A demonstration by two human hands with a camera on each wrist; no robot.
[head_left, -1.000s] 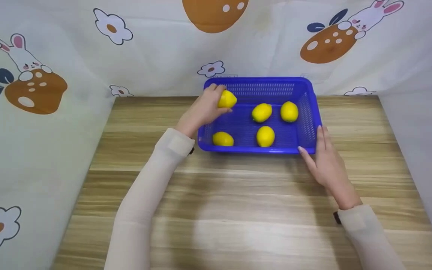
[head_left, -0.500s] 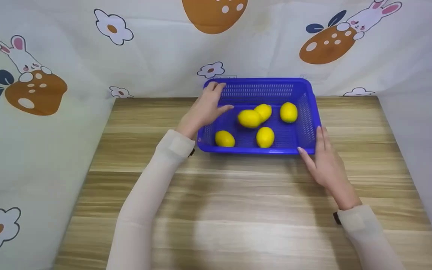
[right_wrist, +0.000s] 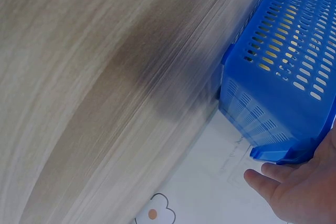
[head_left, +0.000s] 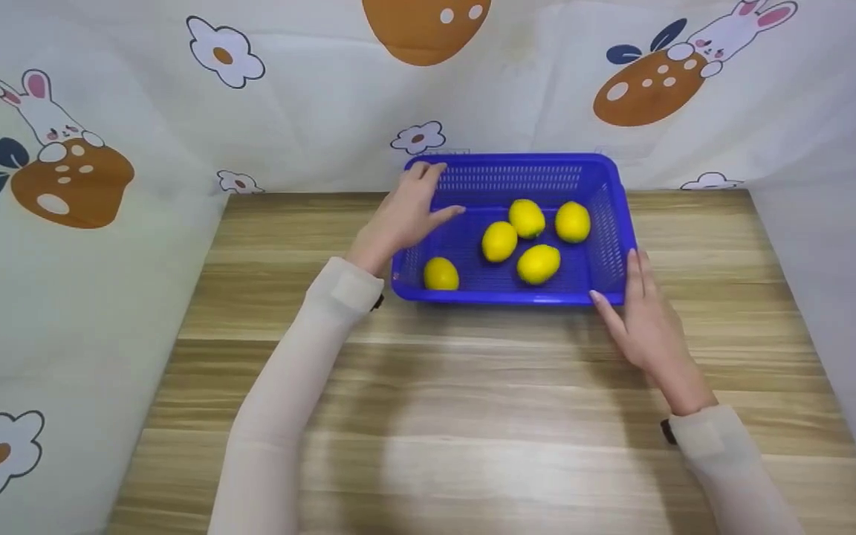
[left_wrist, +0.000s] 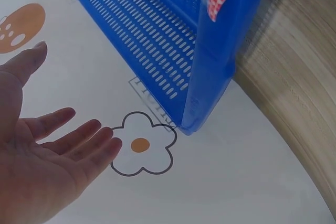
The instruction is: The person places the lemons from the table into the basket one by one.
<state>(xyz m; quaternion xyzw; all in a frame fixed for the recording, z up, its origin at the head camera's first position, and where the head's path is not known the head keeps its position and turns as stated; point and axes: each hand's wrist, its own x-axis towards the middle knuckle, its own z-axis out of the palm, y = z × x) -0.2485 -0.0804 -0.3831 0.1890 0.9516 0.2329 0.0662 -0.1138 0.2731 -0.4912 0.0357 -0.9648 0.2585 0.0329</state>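
Several yellow lemons lie loose in a blue plastic basket (head_left: 502, 298). One lemon (head_left: 441, 275) sits at its front left, and another lemon (head_left: 573, 222) is at the right; a lemon (head_left: 499, 241), a lemon (head_left: 527, 218) and a lemon (head_left: 539, 264) cluster around the middle. Over the basket's left end, my left hand (head_left: 406, 212) holds nothing, thumb spread from the fingers; the left wrist view shows this hand (left_wrist: 52, 161) apart from the basket. My right hand (head_left: 651, 327) rests against the basket's front right corner, thumb at the front rim, straight fingers along the right side.
The basket stands at the back of a wood-grain tabletop (head_left: 487, 416). A pale cloth (head_left: 309, 111) printed with rabbits and flowers hangs behind and at both sides. A red-and-white checked sticker (left_wrist: 216, 0) marks the basket's rim.
My left hand has let go of a lemon, which dropped into the basket and rolled towards the middle. Neighbouring lemons shifted and turned. My right hand stays at the corner.
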